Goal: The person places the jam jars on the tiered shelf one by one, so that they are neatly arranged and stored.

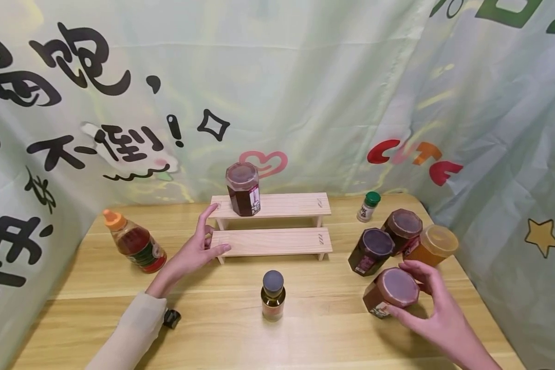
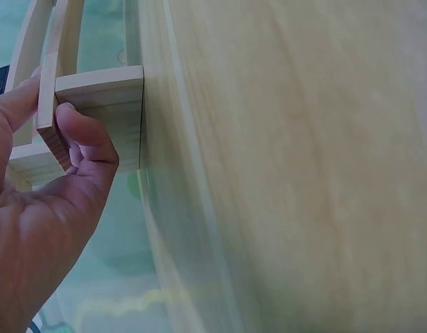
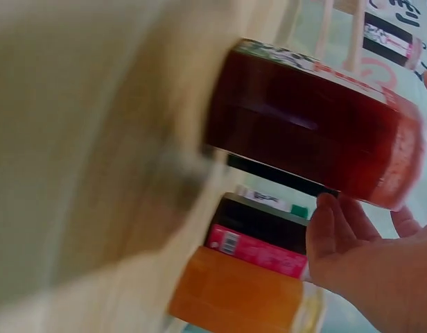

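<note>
My left hand [image 1: 199,249] grips the left end of a two-tier wooden rack [image 1: 273,241], its thumb and fingers around the lower board in the left wrist view. On the upper board stands a dark jar [image 1: 244,198] with a pale lid. At the right, my right hand [image 1: 437,308] holds a reddish-brown faceted jar [image 1: 384,295], thumb on the near side and fingers on the far side by the lid. The same jar [image 3: 303,125] fills the middle of the right wrist view, with fingertips [image 3: 324,215] at its lid end.
Behind the held jar are a dark purple jar [image 1: 370,254], another dark jar [image 1: 401,231] and an amber jar [image 1: 430,246]. A green-capped shaker [image 1: 368,208] stands farther back. A small dark-capped bottle [image 1: 273,298] is in front of the rack; an orange-capped squeeze bottle [image 1: 139,246] stands left.
</note>
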